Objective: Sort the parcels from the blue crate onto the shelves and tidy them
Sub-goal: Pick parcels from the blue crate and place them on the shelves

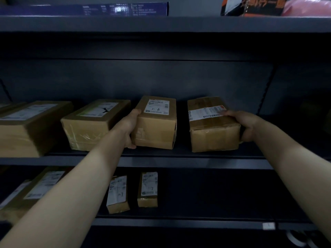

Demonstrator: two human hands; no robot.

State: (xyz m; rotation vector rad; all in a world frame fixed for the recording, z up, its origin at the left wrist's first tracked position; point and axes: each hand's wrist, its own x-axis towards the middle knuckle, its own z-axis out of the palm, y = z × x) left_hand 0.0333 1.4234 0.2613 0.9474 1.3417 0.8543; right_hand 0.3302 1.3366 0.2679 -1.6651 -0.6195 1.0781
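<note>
The left hand (pixel 131 127) grips the left side of a brown cardboard box marked 9-1 (pixel 155 126) on its white label. The thumb lies over the top edge and the fingers (pixel 131 145) curl round the near lower corner, clamped on the box. The right hand (pixel 246 125) holds the right side of a brown cardboard box with a long barcode label (pixel 213 129). Its thumb rests on the top by the end of the label and its fingers (pixel 245 137) wrap down the side, also clamped on the box.

Both boxes sit on the dark grey metal middle shelf (pixel 179 161), near each other with a dark gap between them. The right one is turned slightly askew. Just left of the 9-1 box stands a taped cardboard box with a white label and black mark (pixel 93 122), partly behind the left forearm. Further left is a large brown carton (pixel 26 127) at the picture's edge.

On the lower shelf (pixel 179 225) two small brown parcels with white labels (pixel 147 189) lie side by side, apart. Flat labelled parcels (pixel 43 183) lie to their left under the left arm. On the top shelf (pixel 161 24) rest a flat dark blue printed box (pixel 89 8) and, well to the right, an orange and black package (pixel 250 6)
</note>
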